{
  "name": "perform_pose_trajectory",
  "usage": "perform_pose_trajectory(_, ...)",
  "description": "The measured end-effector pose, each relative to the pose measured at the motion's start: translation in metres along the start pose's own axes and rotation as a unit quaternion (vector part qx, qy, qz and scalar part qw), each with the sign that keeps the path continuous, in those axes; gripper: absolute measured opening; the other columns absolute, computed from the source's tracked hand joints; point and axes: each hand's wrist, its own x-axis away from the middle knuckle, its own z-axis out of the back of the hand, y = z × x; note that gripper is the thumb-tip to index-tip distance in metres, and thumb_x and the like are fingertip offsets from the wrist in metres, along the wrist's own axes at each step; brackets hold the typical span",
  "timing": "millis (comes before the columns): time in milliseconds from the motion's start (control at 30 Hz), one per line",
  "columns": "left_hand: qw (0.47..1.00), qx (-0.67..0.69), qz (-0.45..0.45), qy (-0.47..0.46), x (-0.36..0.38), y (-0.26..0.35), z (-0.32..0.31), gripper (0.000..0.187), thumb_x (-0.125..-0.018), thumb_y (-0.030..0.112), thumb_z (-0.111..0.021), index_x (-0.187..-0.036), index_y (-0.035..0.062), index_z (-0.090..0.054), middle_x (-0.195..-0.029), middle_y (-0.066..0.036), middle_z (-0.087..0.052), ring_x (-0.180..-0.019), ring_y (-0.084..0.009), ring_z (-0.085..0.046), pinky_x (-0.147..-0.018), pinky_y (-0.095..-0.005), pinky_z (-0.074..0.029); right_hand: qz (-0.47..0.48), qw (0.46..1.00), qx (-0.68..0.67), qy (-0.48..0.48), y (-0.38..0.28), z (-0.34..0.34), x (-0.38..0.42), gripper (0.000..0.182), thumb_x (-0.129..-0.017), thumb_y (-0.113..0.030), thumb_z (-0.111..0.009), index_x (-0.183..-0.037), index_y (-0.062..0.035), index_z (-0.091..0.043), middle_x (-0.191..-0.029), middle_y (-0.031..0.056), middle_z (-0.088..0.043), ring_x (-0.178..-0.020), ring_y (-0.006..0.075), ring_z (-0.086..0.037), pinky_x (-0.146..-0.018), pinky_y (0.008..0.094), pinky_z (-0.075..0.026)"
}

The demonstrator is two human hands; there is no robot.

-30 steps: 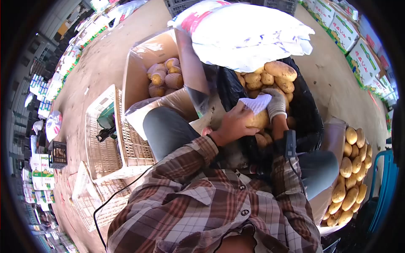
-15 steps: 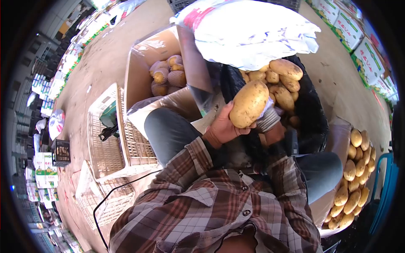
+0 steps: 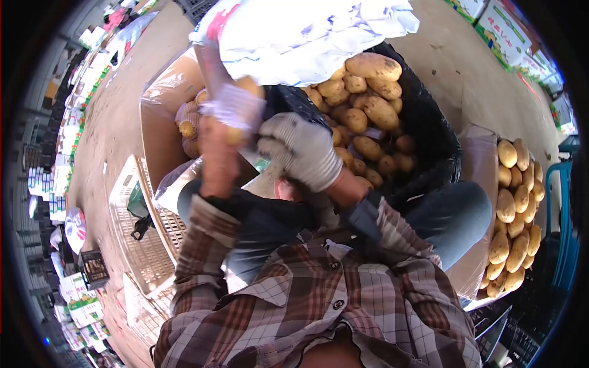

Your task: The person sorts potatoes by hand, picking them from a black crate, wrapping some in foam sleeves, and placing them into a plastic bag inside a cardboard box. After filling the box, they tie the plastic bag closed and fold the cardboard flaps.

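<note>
My bare left hand (image 3: 219, 159), smeared by motion, grips a large potato (image 3: 250, 87) over the near edge of the cardboard box. A white foam net sleeve (image 3: 236, 109) wraps the potato's middle. Close by on the right is my right hand (image 3: 300, 147) in a grey knitted glove, its fingers curled in and their inner side hidden. Loose potatoes (image 3: 368, 113) fill a container lined with black plastic (image 3: 438, 132), just beyond the glove. Several potatoes in foam nets (image 3: 189, 126) lie inside the cardboard box (image 3: 161, 101).
A white sack (image 3: 313, 40) lies across the back of the potato container. Plastic crates (image 3: 138, 227) stand at the left, and stacked potatoes (image 3: 515, 211) at the right beside a blue chair (image 3: 561, 227). Printed cartons (image 3: 503, 30) line the far right.
My left hand has carried the potato left toward the cardboard box, and the net now surrounds it. The gloved hand has come out from behind the potato and moved left. The view has shifted.
</note>
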Motion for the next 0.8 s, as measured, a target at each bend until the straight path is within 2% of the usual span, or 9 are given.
perform_pose_trajectory(100,0.992,0.016,0.010,0.127,-0.023,0.037,0.049,0.037,-0.088,0.029,-0.050,-0.120,0.0120,-0.042,-0.114,-0.009,-0.048,-0.103,-0.0225,-0.053,-0.071,-0.0351,-0.054,-0.152,0.980,0.108,-0.065,0.076,0.033,-0.012,0.024,-0.079,-0.031,-0.060,-0.094,-0.0118,-0.063,-0.091,0.0116,-0.063,-0.082,0.0306,-0.061,-0.074,0.0374,-0.048)
perform_pose_trajectory(200,0.940,-0.281,0.123,0.151,-0.054,0.033,0.131,0.058,-0.083,0.025,-0.058,-0.133,0.0087,-0.034,-0.114,-0.016,-0.053,-0.095,-0.0279,-0.058,-0.073,-0.0365,-0.053,-0.409,0.900,0.146,-0.026,0.153,0.086,-0.002,0.028,-0.076,-0.032,-0.060,-0.095,-0.0120,-0.063,-0.093,0.0129,-0.065,-0.088,0.0303,-0.061,-0.078,0.0380,-0.048)
perform_pose_trajectory(233,0.826,-0.562,-0.003,0.039,-0.076,-0.001,0.191,0.050,-0.082,0.022,-0.058,-0.128,0.0082,-0.045,-0.107,-0.018,-0.060,-0.090,-0.0242,-0.061,-0.076,-0.0343,-0.050,-0.448,0.876,0.175,-0.007,0.167,0.097,0.001,0.028,-0.075,-0.031,-0.060,-0.094,-0.0115,-0.063,-0.094,0.0132,-0.065,-0.089,0.0300,-0.061,-0.079,0.0379,-0.048)
perform_pose_trajectory(300,0.855,-0.514,0.038,-0.053,-0.072,-0.010,0.191,0.036,-0.082,0.021,-0.058,-0.117,0.0100,-0.058,-0.100,-0.018,-0.064,-0.087,-0.0208,-0.062,-0.078,-0.0312,-0.048,-0.443,0.870,0.203,-0.074,0.188,0.090,0.009,0.027,-0.076,-0.030,-0.059,-0.095,-0.0112,-0.063,-0.095,0.0134,-0.065,-0.089,0.0303,-0.061,-0.080,0.0380,-0.048)
perform_pose_trajectory(467,0.892,-0.371,-0.044,-0.255,-0.023,0.040,-0.032,0.024,-0.085,0.019,-0.057,-0.106,0.0084,-0.063,-0.092,-0.010,-0.065,-0.079,-0.0144,-0.061,-0.072,-0.0264,-0.047,-0.252,0.844,0.420,-0.218,0.219,0.017,0.048,0.031,-0.073,-0.026,-0.063,-0.102,-0.0139,-0.063,-0.111,0.0143,-0.059,-0.102,0.0314,-0.057,-0.085,0.0418,-0.046)
perform_pose_trajectory(533,0.839,-0.331,-0.124,-0.414,-0.017,0.012,-0.095,0.022,-0.083,0.018,-0.059,-0.098,0.0035,-0.064,-0.081,-0.011,-0.062,-0.075,-0.0207,-0.060,-0.067,-0.0299,-0.046,-0.153,0.825,0.505,-0.201,0.247,0.000,0.066,0.032,-0.071,-0.024,-0.065,-0.102,-0.0145,-0.064,-0.117,0.0146,-0.056,-0.109,0.0303,-0.053,-0.087,0.0424,-0.045)
perform_pose_trajectory(600,0.706,-0.338,-0.279,-0.556,-0.019,-0.021,-0.144,0.017,-0.079,0.011,-0.057,-0.091,0.0004,-0.062,-0.088,-0.018,-0.060,-0.078,-0.0310,-0.060,-0.068,-0.0366,-0.047,-0.211,0.816,0.463,-0.273,0.239,0.008,0.051,0.031,-0.073,-0.023,-0.063,-0.103,-0.0143,-0.064,-0.118,0.0149,-0.054,-0.110,0.0297,-0.052,-0.088,0.0411,-0.044)
perform_pose_trajectory(667,0.577,-0.511,-0.214,-0.601,-0.012,-0.054,-0.182,0.016,-0.077,0.008,-0.054,-0.086,-0.0025,-0.061,-0.089,-0.020,-0.061,-0.077,-0.0345,-0.060,-0.066,-0.0415,-0.047,-0.331,0.816,0.322,-0.347,0.207,0.038,0.023,0.030,-0.077,-0.023,-0.059,-0.104,-0.0116,-0.064,-0.120,0.0139,-0.053,-0.111,0.0289,-0.051,-0.090,0.0359,-0.043)
perform_pose_trajectory(800,0.552,-0.503,-0.231,-0.624,-0.004,-0.088,-0.226,0.019,-0.075,0.005,-0.050,-0.086,-0.0045,-0.062,-0.088,-0.022,-0.061,-0.077,-0.0361,-0.061,-0.067,-0.0428,-0.047,-0.428,0.813,0.300,-0.257,0.225,0.069,0.055,0.031,-0.076,-0.022,-0.061,-0.104,-0.0083,-0.062,-0.115,0.0137,-0.055,-0.106,0.0278,-0.052,-0.088,0.0354,-0.044)
